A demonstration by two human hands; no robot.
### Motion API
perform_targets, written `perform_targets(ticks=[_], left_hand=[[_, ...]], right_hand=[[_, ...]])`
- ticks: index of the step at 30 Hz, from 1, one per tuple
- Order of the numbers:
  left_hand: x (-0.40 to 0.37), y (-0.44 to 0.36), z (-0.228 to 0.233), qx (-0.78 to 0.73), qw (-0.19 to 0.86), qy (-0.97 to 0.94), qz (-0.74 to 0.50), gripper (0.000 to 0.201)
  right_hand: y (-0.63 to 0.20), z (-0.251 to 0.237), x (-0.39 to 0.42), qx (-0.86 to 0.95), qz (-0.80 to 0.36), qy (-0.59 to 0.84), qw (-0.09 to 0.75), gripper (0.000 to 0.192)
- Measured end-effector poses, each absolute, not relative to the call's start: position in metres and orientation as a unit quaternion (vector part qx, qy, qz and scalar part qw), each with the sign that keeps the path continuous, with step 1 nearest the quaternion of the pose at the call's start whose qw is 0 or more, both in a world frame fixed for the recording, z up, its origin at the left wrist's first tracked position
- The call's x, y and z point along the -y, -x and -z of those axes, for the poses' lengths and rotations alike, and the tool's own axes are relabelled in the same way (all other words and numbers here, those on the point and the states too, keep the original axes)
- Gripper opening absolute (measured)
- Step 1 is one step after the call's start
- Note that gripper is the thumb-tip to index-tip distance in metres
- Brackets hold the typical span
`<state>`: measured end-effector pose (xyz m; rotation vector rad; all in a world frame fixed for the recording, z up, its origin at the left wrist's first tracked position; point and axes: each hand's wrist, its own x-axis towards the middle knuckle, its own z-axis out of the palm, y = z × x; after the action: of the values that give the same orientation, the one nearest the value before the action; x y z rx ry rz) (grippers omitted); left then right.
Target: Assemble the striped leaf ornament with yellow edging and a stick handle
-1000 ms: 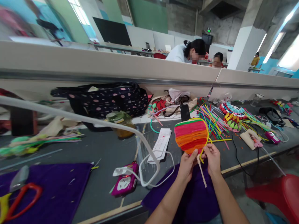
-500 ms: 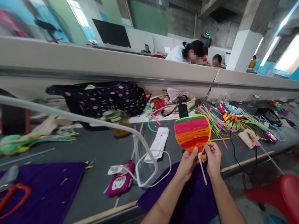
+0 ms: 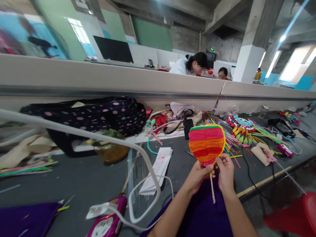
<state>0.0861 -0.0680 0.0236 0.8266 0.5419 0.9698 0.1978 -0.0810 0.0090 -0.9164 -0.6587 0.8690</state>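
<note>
Far left of the surface [image 3: 74, 171] sat a spotted bag [image 3: 93, 115], then a jar [image 3: 110, 149], a white cable [image 3: 148, 171] looping down to a pink charger [image 3: 106, 223], and a paper slip [image 3: 158, 168]. My left hand [image 3: 197, 176] pinched the base of the fan [image 3: 206, 143], grip closed on its lower edge, thumb on top. The fan stood upright above the purple cloth [image 3: 204, 214], just over the near edge of the surface, stripes running pink through orange to red, a yellow stem rimming its right side. My right hand [image 3: 225, 171] was clamped on that same base, with a pale stem [image 3: 211, 189] hanging down between both hands. My read: the base was being bound, so keep both pinches tight and close together, or the layers would splay. Loose stems [image 3: 232, 138] and a beaded piece [image 3: 240, 126] lay to the right, well apart from a glue gun [image 3: 265, 153] and a red chair [image 3: 293, 217].
</note>
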Motion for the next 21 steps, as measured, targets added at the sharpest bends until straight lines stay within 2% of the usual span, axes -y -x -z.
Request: perform_targets(ticks=[5,10,15,21], left_hand=[[0.05,-0.085,-0.015,-0.264,0.75,-0.407,-0.449,0.042],[0.047,-0.075,-0.009,-0.277,0.737,-0.427,-0.445,0.034],[0.048,-0.067,-0.005,-0.298,0.737,-0.432,-0.425,0.035],[0.047,-0.069,-0.004,-0.292,0.722,-0.427,-0.461,0.035]], right_hand=[[-0.194,-0.001,0.065,0.306,-0.395,0.423,0.756,0.026],[-0.192,0.004,0.056,0.323,-0.434,0.408,0.735,0.027],[-0.195,0.0,0.052,0.319,-0.463,0.379,0.734,0.028],[-0.199,0.001,0.05,0.321,-0.47,0.379,0.73,0.028]])
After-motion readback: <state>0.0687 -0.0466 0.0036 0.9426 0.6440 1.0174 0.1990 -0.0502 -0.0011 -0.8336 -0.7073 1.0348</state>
